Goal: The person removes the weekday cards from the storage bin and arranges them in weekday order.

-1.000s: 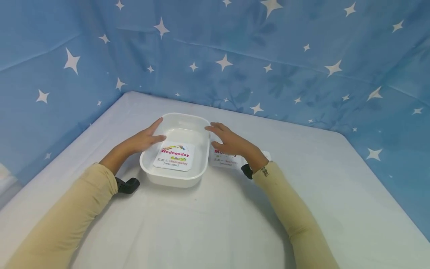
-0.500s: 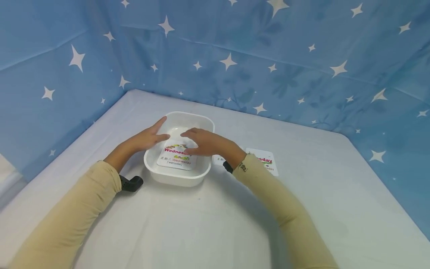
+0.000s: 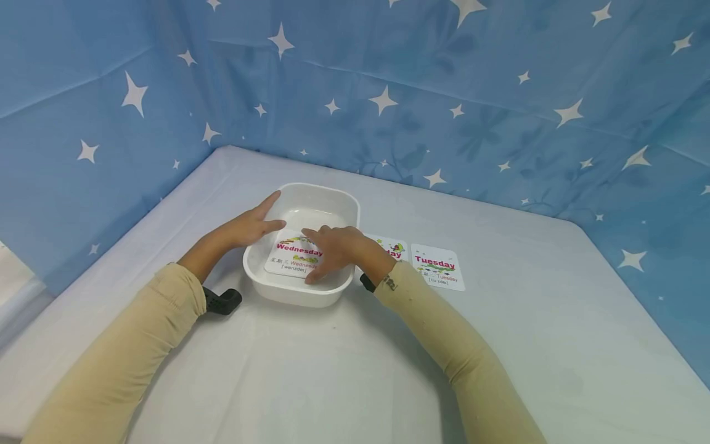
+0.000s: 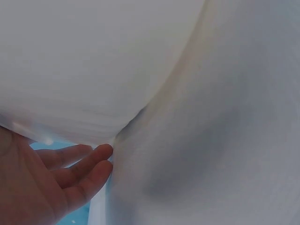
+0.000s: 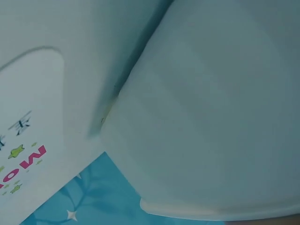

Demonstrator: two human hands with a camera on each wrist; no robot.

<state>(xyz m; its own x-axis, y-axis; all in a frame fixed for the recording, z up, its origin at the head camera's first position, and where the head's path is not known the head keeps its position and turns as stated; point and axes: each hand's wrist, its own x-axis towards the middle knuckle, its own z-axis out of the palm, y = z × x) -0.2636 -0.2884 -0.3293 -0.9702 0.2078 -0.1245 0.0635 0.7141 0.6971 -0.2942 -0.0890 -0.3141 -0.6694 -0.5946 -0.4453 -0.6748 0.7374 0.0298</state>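
A white plastic tub [image 3: 302, 298] stands on the table. Flat in its near part lies a white card printed "Wednesday" [image 3: 291, 246]. My left hand [image 3: 244, 228] holds the tub's left wall, thumb over the rim and fingers outside; the left wrist view shows those fingers [image 4: 89, 176] against the outer wall. My right hand [image 3: 338, 246] reaches over the right rim into the tub, fingers spread over the Wednesday card's right part, thumb at its near edge. The right wrist view shows the tub's outer wall [image 5: 201, 117], with the right fingers hidden behind it.
Right of the tub lie a "Monday" card [image 3: 398, 246], partly covered by my right wrist, and a "Tuesday" card [image 3: 438, 268]. Black wrist mounts [image 3: 224, 302] sit at both wrists. A blue curtain with white stars [image 3: 383, 98] rises behind the white-covered table [image 3: 310, 376].
My right hand has moved left from beside the tub's right rim, into the tub and down over the Wednesday card. The Monday and Tuesday cards show more now. The left hand stays at the rim.
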